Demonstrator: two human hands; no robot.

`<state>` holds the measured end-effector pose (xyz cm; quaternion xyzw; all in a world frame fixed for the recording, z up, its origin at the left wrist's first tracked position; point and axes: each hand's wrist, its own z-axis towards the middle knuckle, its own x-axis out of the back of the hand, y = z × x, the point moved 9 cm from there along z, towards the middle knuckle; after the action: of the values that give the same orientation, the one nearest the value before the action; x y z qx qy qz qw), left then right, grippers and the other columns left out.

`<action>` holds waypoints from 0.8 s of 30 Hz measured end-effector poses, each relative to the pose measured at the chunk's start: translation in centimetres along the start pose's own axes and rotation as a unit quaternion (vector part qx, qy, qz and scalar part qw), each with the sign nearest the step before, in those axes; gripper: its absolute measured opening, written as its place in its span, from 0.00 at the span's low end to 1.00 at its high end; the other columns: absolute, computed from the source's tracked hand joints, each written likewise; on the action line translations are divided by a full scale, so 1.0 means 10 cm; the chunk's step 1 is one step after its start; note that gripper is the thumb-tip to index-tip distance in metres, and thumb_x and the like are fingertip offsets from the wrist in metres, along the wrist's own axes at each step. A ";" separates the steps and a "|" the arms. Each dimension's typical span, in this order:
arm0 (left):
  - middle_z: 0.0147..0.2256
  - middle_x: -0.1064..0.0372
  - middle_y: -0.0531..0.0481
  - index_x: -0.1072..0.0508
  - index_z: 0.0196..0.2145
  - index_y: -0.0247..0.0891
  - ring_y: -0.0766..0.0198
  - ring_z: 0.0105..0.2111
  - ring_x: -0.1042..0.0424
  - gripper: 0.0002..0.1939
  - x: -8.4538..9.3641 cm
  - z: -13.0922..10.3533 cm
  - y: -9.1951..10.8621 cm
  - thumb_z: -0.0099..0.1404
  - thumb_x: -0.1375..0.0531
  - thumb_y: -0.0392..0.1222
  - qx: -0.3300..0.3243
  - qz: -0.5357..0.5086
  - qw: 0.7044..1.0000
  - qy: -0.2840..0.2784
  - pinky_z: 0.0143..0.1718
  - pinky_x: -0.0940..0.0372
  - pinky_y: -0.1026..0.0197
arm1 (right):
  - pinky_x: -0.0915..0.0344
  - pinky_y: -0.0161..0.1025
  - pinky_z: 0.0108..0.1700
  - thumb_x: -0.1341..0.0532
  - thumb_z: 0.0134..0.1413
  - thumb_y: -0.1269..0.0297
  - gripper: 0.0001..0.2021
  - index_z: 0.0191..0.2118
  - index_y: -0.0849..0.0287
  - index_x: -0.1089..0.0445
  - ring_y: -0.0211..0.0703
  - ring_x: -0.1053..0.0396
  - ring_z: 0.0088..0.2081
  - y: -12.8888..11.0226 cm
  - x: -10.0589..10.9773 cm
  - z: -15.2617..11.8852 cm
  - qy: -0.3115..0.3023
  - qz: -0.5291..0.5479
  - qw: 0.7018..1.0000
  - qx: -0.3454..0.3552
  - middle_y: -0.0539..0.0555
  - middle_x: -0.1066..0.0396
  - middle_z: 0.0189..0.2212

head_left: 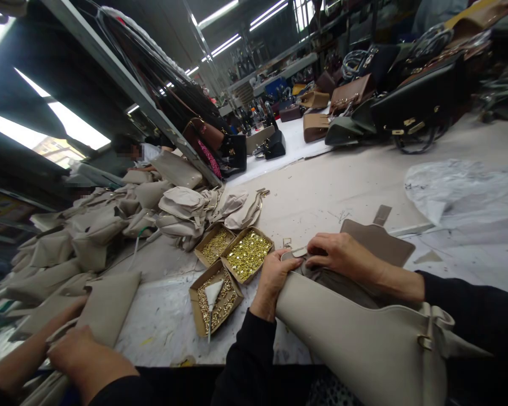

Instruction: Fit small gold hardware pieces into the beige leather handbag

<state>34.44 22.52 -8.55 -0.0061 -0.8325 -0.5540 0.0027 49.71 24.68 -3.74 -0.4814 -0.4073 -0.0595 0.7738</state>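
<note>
**Fitting hardware at the bag's mouth**

Workshop table (pixel 322 192), scuffed and pale. At far left a co-worker's hand (pixel 84 361) presses a beige piece. Boxes of gold fittings (pixel 248 254) sit beside my left hand (pixel 275 279), which pinches the beige bag's (pixel 364 338) rim. My right hand (pixel 342 256) is closed on a small tab there. Next, I judge, comes steady alignment.
</note>
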 end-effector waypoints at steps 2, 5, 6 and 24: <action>0.25 0.26 0.51 0.20 0.31 0.32 0.67 0.25 0.34 0.16 -0.01 -0.01 0.00 0.42 0.27 0.42 0.003 -0.008 1.000 0.000 0.30 0.42 0.64 | 0.41 0.38 0.35 0.30 0.55 0.60 0.06 0.32 0.57 0.23 0.44 0.30 0.32 0.08 -0.02 0.03 -0.013 0.016 0.999 -0.047 0.51 0.24 0.29; 0.26 0.26 0.51 0.20 0.29 0.32 0.66 0.26 0.33 0.16 0.00 -0.01 -0.03 0.41 0.27 0.42 0.003 -0.018 1.000 0.005 0.31 0.41 0.64 | 0.42 0.37 0.32 0.31 0.53 0.61 0.06 0.30 0.57 0.21 0.43 0.31 0.29 0.17 -0.09 0.08 -0.052 0.046 0.994 -0.085 0.50 0.25 0.25; 0.26 0.26 0.51 0.21 0.29 0.32 0.66 0.26 0.33 0.17 0.00 0.00 -0.04 0.40 0.27 0.42 0.001 -0.018 1.000 0.008 0.31 0.41 0.64 | 0.42 0.37 0.31 0.33 0.54 0.60 0.07 0.30 0.58 0.20 0.42 0.31 0.28 0.20 -0.11 0.09 -0.066 0.059 0.992 -0.092 0.49 0.25 0.24; 0.20 0.38 0.56 0.28 0.23 0.35 0.70 0.21 0.42 0.15 0.03 -0.03 -0.03 0.43 0.29 0.45 -0.008 0.021 1.000 0.014 0.25 0.50 0.65 | 0.52 0.39 0.31 0.42 0.59 0.67 0.11 0.25 0.58 0.33 0.39 0.41 0.24 -0.01 -0.23 0.10 -0.037 -0.084 0.996 0.009 0.53 0.31 0.22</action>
<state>34.14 22.13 -8.72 -0.0163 -0.8278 -0.5601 0.0257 47.59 24.73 -5.00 -0.4403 -0.4755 -0.1028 0.7546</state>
